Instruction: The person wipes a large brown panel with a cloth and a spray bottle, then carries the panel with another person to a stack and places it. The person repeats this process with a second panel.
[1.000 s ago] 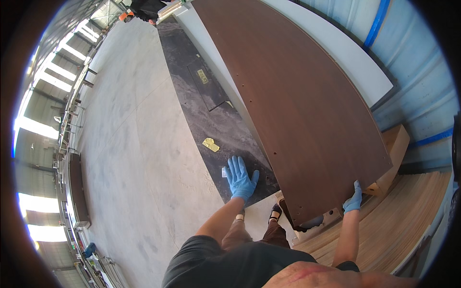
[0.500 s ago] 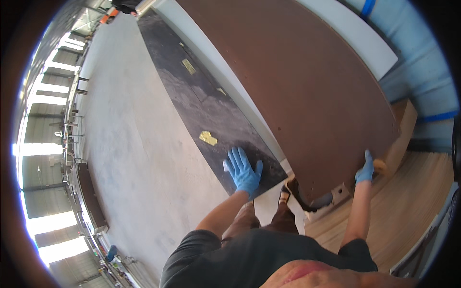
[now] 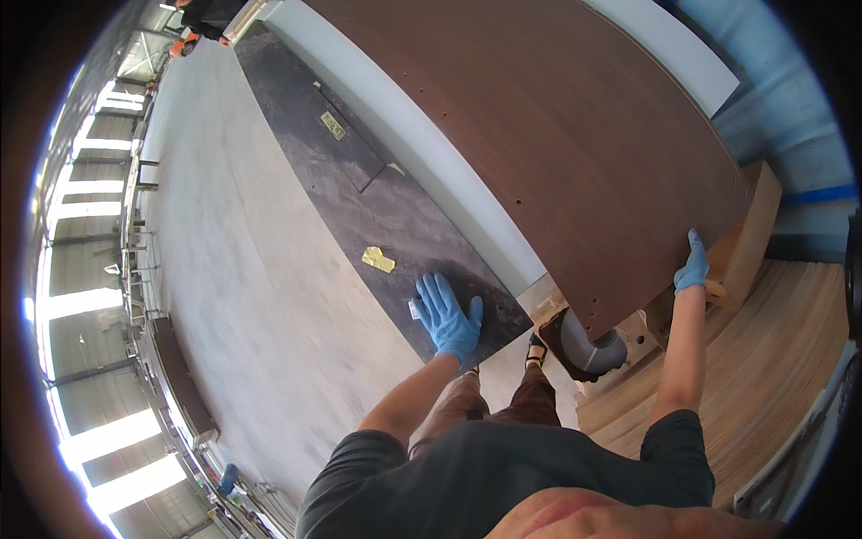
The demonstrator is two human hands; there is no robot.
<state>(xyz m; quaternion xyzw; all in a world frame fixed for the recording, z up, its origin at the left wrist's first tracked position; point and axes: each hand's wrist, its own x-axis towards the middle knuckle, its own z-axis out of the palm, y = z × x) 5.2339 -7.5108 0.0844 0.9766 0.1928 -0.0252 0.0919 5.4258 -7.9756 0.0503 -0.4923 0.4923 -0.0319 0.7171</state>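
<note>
My left hand (image 3: 448, 321), in a blue glove, lies flat with fingers spread on the near end of a long dark grey marbled panel (image 3: 404, 220). A crumpled bit of yellow tape (image 3: 378, 260) sticks to that panel just beyond my fingertips. At the right, my gloved right hand (image 3: 690, 268) is closed on the right edge of a large brown board (image 3: 539, 135) near its close corner; some of its fingers are hidden. Small holes dot the board's left side and near corner.
A grey bent pipe (image 3: 588, 350) sits in a wooden frame below the board's near end. Stacked wooden sheets (image 3: 682, 382) lie at the right, beside a cardboard-coloured box (image 3: 754, 225). Another person (image 3: 205, 16) stands at the far left end. Pale floor (image 3: 242, 269) stretches left.
The brown board has shifted away from me, uncovering more of the grey pipe. My right hand has moved forward with its edge. My left hand stays flat on the dark panel.
</note>
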